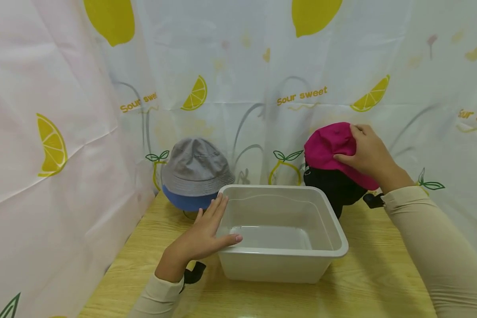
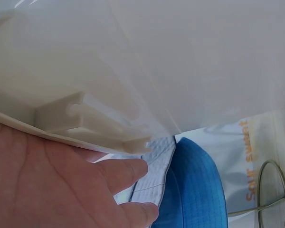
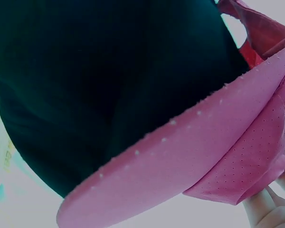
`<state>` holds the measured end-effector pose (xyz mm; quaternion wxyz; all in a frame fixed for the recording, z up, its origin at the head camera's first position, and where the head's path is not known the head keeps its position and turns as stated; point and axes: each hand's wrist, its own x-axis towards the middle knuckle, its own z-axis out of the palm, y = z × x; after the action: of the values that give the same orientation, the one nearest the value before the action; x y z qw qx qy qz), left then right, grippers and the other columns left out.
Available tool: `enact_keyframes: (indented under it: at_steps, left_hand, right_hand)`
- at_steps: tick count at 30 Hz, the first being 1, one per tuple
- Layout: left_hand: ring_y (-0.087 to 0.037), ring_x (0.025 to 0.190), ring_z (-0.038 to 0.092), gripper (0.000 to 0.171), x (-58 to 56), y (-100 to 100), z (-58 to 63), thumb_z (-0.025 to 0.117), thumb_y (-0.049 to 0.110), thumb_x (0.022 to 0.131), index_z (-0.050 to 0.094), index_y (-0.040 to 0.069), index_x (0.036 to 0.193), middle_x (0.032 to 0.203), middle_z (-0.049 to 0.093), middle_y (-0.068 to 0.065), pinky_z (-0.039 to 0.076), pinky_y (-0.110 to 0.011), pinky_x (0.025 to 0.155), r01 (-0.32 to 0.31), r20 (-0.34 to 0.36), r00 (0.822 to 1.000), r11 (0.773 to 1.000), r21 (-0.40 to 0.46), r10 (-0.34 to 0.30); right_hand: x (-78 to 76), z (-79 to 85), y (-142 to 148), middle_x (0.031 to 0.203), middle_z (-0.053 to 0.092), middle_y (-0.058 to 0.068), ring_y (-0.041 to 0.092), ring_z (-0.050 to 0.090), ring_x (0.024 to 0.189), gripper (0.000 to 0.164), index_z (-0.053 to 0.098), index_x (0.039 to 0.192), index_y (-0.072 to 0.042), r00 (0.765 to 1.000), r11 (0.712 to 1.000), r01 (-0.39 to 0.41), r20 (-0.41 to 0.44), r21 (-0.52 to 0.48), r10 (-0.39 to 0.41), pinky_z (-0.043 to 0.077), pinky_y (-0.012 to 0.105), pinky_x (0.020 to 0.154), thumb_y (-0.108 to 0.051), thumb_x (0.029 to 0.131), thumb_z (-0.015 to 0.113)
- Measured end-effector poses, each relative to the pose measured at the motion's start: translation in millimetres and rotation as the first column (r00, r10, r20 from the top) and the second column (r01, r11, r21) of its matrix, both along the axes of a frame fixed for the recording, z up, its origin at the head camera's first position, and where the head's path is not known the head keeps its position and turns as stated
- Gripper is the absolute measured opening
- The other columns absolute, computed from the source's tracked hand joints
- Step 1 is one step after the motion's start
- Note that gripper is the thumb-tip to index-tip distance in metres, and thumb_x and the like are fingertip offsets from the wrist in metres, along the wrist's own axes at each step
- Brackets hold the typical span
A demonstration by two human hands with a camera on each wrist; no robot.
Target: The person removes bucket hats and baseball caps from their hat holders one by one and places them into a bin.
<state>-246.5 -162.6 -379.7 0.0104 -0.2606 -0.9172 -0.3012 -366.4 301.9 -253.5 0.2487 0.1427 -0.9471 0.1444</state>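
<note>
My right hand (image 1: 367,152) holds a magenta baseball cap (image 1: 327,145) by its front, thumb and fingers on the cloth. This cap sits over a black cap (image 1: 331,183); in the right wrist view its pink brim (image 3: 180,152) lies against the dark cloth (image 3: 109,85). At the left rim of a cream plastic tub (image 1: 272,265) rests my left hand (image 1: 202,238), its fingers fairly straight and the thumb over the front corner. The left wrist view has the palm (image 2: 47,185) against the tub's outer side, just under the lip. The tub's visible floor holds nothing.
A grey bucket hat (image 1: 196,165) sits on top of a blue hat (image 1: 188,202), behind the tub on the left; a wire stand (image 2: 270,199) shows beneath. The wooden table (image 1: 139,251) meets a lemon-print curtain (image 1: 238,57) at the back and left.
</note>
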Motion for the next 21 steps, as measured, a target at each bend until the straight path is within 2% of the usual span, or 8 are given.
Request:
enact_keyframes:
  at_steps: [6, 11, 21]
  left_hand:
    - [-0.027, 0.162, -0.002, 0.107, 0.0, 1, 0.3, 0.061, 0.069, 0.093, -0.001, 0.025, 0.168, 0.176, -0.004, -0.003, -0.002, -0.072, 0.122, -0.006, -0.003, 1.000, 1.000, -0.002, 0.006]
    - [-0.023, 0.162, -0.004, 0.107, 0.1, 0, 0.5, 0.059, 0.072, 0.093, -0.004, 0.027, 0.167, 0.176, -0.005, -0.001, -0.003, -0.070, 0.123, -0.007, 0.009, 1.000, 1.000, -0.009, 0.008]
    - [-0.023, 0.162, -0.003, 0.107, 0.4, 0, 1.0, 0.061, 0.070, 0.093, -0.003, 0.026, 0.167, 0.176, -0.005, -0.002, -0.002, -0.071, 0.122, -0.006, 0.004, 1.000, 1.000, -0.007, 0.006]
  right_hand:
    - [4.9, 8.7, -3, 0.149, 0.037, 0.033, 0.051, 0.039, 0.135, 0.102, 0.028, 0.159, 0.010, 1.000, 1.000, 0.002, -0.014, -0.014, -0.002, 0.039, 0.069, 0.110, -0.030, 0.085, 0.086]
    - [8.8, 15.1, -6, 0.151, 0.037, 0.031, 0.049, 0.038, 0.137, 0.103, 0.028, 0.160, 0.008, 0.999, 1.000, -0.007, -0.035, -0.011, 0.006, 0.040, 0.068, 0.110, -0.031, 0.084, 0.086]
    - [18.6, 27.7, -17, 0.154, 0.039, 0.028, 0.047, 0.040, 0.140, 0.104, 0.029, 0.161, 0.004, 0.992, 0.999, -0.037, -0.118, -0.026, 0.033, 0.042, 0.066, 0.109, -0.030, 0.082, 0.088]
